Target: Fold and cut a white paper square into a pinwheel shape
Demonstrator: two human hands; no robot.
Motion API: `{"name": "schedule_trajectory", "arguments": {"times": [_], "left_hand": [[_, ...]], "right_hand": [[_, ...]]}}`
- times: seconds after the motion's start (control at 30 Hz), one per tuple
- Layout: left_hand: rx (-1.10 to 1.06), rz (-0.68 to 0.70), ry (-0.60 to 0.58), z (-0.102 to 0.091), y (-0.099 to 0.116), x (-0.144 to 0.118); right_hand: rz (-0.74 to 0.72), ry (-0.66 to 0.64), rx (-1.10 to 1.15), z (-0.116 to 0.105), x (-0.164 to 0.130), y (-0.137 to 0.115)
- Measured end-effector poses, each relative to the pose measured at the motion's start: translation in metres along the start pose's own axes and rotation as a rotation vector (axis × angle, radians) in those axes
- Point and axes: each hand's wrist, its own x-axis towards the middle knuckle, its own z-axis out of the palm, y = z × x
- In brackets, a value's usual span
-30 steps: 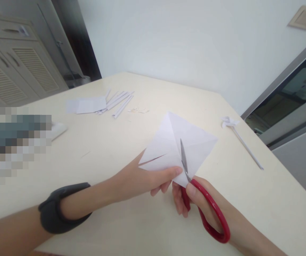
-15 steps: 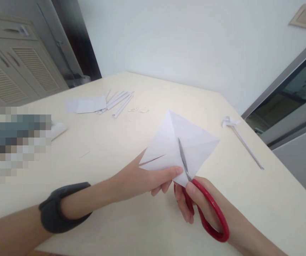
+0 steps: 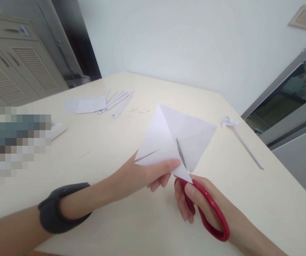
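While the left hand [image 3: 142, 176] pinches the near edge of the white paper square [image 3: 168, 138] between thumb and fingers, the sheet is held up off the cream table [image 3: 110, 142], tilted toward the camera with its far corner pointing away. Creases run across it, and 1 slit shows at its left corner, just above the left thumb. A dark band [image 3: 59, 208] wraps the left wrist.

Over on the other side, the right hand [image 3: 195, 204] is closed through the red loops of the scissors [image 3: 195, 199], thumb in the upper loop, fingers curled through the lower one. The blades are nearly together and buried in the paper, running up from the near corner along a crease toward the middle of the sheet, with a cut open beside them. Left thumb and scissor pivot sit just beside each other at that near corner.

Further back on the left, a flat piece of paper [image 3: 87, 105] lies beside a bundle of narrow paper strips [image 3: 119, 100], with tiny scraps [image 3: 139, 110] near them. Well apart on the right, close to the table's edge, rests a small paper pinwheel on a thin stick [image 3: 242, 140]. A blurred patch covers the left side of the view. Louvered cabinets [image 3: 16, 67] stand behind the table at left, a pale wall [image 3: 195, 46] beyond.
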Motion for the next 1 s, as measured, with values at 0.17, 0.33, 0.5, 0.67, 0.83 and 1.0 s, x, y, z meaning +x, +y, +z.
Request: {"name": "schedule_trajectory", "arguments": {"times": [0.17,0.33,0.5,0.67,0.83,1.0], "left_hand": [[-0.505,0.267,0.215,-0.009,-0.009,0.009],[-0.812,0.350,0.214,-0.018,-0.008,0.013],[-0.715,0.148,-0.292,-0.020,-0.016,0.010],[-0.481,0.026,-0.476,-0.024,-0.014,0.002],[-0.429,-0.005,-0.476,-0.024,-0.010,0.002],[-0.664,0.041,-0.393,-0.021,-0.016,0.012]], "right_hand": [[0.034,-0.093,0.052,-0.003,-0.003,0.003],[0.061,-0.084,0.035,-0.006,-0.002,-0.003],[0.010,0.214,0.095,-0.018,0.000,-0.014],[-0.053,0.459,0.232,-0.026,-0.006,-0.015],[-0.054,0.362,0.238,-0.024,-0.006,-0.013],[-0.080,0.359,0.246,-0.019,-0.002,-0.014]]}}
